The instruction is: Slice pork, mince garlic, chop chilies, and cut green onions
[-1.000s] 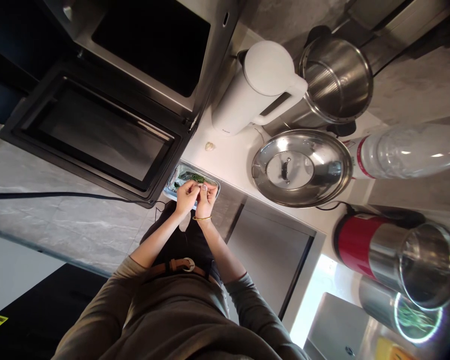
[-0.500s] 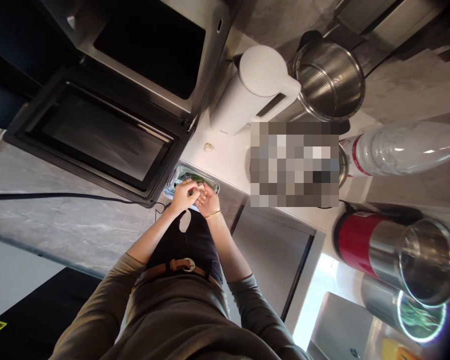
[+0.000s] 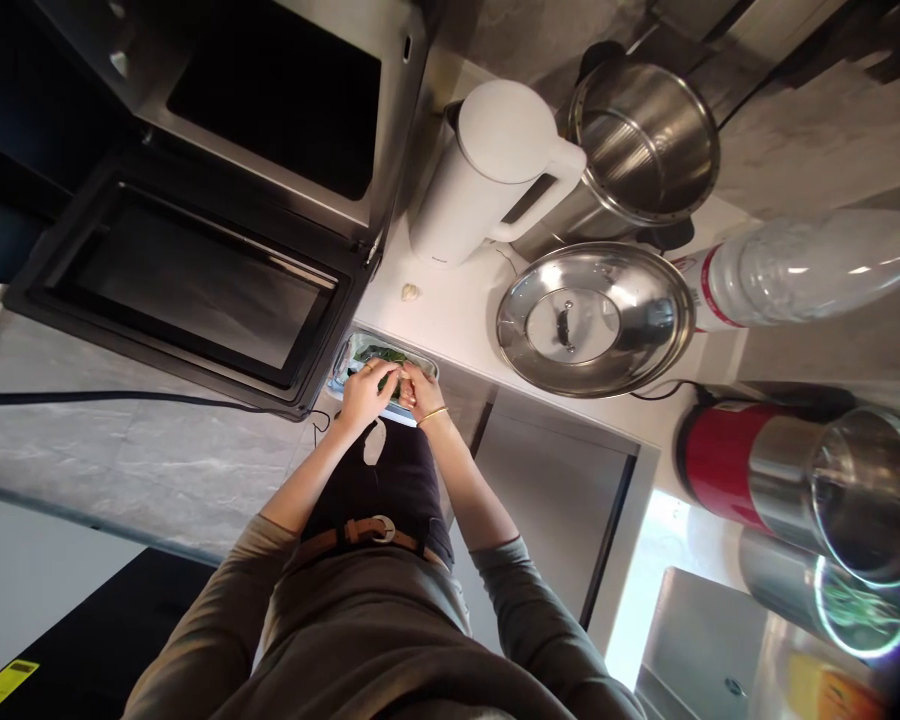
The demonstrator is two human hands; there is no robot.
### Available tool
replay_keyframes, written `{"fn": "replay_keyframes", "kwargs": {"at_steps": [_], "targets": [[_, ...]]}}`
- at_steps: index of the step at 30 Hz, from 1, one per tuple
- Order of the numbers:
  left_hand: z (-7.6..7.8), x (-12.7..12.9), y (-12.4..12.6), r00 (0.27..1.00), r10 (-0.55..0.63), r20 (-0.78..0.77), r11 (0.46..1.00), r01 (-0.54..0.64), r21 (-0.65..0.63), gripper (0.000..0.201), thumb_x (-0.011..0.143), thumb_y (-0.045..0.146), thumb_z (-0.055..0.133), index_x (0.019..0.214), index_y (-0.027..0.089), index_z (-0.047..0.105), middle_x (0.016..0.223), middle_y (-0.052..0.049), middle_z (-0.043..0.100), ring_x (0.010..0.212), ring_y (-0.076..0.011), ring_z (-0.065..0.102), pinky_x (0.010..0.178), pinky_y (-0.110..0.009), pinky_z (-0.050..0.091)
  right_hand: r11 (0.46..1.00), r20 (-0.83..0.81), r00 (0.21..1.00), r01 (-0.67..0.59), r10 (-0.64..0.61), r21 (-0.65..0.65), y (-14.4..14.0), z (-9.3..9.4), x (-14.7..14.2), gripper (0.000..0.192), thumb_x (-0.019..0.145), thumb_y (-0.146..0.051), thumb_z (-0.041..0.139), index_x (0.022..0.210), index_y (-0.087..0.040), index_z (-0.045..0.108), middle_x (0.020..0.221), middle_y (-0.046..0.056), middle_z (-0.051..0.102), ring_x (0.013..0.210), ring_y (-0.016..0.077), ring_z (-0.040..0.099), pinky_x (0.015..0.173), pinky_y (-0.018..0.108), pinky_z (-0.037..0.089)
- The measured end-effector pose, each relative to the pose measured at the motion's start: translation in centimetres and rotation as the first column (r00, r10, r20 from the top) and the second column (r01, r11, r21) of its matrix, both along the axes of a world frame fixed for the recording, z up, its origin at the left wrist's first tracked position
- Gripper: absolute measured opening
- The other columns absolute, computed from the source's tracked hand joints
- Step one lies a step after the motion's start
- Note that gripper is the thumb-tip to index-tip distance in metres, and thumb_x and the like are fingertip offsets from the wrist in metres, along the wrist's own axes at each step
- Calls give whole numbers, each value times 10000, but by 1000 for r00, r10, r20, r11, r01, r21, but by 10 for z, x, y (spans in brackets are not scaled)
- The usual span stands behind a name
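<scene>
Oven [image 3: 195, 200] at the far left, door dropped open, dark inside. Black cord [image 3: 120, 397] stretched along the grey floor under it. Next came a small tray [image 3: 360, 348] at the edge of the white counter [image 3: 457, 310], just beside the oven door, with green leaves [image 3: 382, 355] in it. Left hand [image 3: 365, 392] over the tray, fingers bent and pinched on the leaves. Right hand [image 3: 420, 390] close against it, fingertips pinched on the same leaves too, gold bangle [image 3: 434, 413] on the wrist. Both hands nearly touched each other above the tray. Too small to tell just how much of the leaves sat between the fingers. Below the hands, dark trousers and a brown belt [image 3: 360, 530]. Small pale lump [image 3: 410, 292] on the counter just past the tray. White kettle [image 3: 487, 170] farther back. Steel pot [image 3: 645, 140] just beside the kettle, open at the top. Steel lid [image 3: 592, 320] flat on the counter in front of the pot. Clear bottle [image 3: 802, 270] on its side to the right of the lid. Red and steel flask [image 3: 795, 480] at the far right, well apart from the tray.
</scene>
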State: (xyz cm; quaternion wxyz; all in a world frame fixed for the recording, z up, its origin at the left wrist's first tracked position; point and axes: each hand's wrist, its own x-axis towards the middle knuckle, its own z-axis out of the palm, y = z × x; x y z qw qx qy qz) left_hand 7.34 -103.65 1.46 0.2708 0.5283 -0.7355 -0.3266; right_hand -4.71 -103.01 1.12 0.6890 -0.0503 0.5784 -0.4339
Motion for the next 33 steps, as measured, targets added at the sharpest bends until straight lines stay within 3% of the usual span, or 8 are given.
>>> {"fn": "replay_keyframes", "kwargs": {"at_steps": [4,7,15,18,21,24,27,33], "targets": [[1,-1,-1,995,6,95,999,-3,-36,160,838,202,485,834,200,646,798,-35,666,700,-139,606,636,-231,410,995,-184,983,1,-19,-97,2,-1,0,355,672,-437,682,611,-219,409,339,-120,360,290,27,223,295,176,176],[1,-2,-4,999,42,31,999,-42,-3,118,767,170,527,683,189,608,681,-9,615,610,-115,550,599,-219,386,985,-252,967,-26,-18,-169,3,1,1,346,673,-443,682,635,-216,423,349,-118,372,302,28,249,304,172,197],[6,-9,-10,918,264,-297,919,-145,368,114,637,173,580,542,169,517,531,53,485,481,-58,358,501,-204,274,997,-5,1000,-28,28,-77,-1,4,-5,342,666,-408,679,565,-217,414,328,-126,304,287,19,169,281,166,137],[4,-13,-10,802,419,-425,796,-99,597,195,616,241,616,497,164,481,493,55,435,458,-49,326,465,-204,224,999,137,990,-42,42,-5,-4,4,-9,369,698,-393,660,509,-207,403,316,-116,274,290,19,165,271,162,134],[1,-19,-7,645,602,-471,569,68,819,205,574,273,633,505,162,475,481,66,407,408,-24,237,422,-199,149,998,294,955,-49,38,31,-4,2,-12,439,745,-396,632,469,-209,348,314,-116,228,289,17,127,262,155,131],[1,-26,-2,528,713,-461,435,181,882,192,558,274,619,519,160,469,472,80,361,401,-13,191,413,-192,116,999,406,914,-12,-5,38,-2,-3,-13,474,788,-392,602,465,-205,310,319,-122,193,293,13,88,263,141,119],[1,-30,1,518,709,-479,478,146,866,235,570,292,624,523,168,430,457,91,322,403,-16,201,419,-186,139,997,414,908,57,-70,43,2,-9,-12,422,800,-369,599,500,-191,360,333,-128,190,304,11,84,279,128,110],[-9,-31,-5,741,477,-473,775,-100,624,228,674,292,590,544,171,446,518,63,410,514,-62,366,520,-194,287,997,277,958,67,-78,49,3,-22,-10,374,659,-514,692,699,-192,507,443,-100,395,363,28,269,328,135,175]]}}
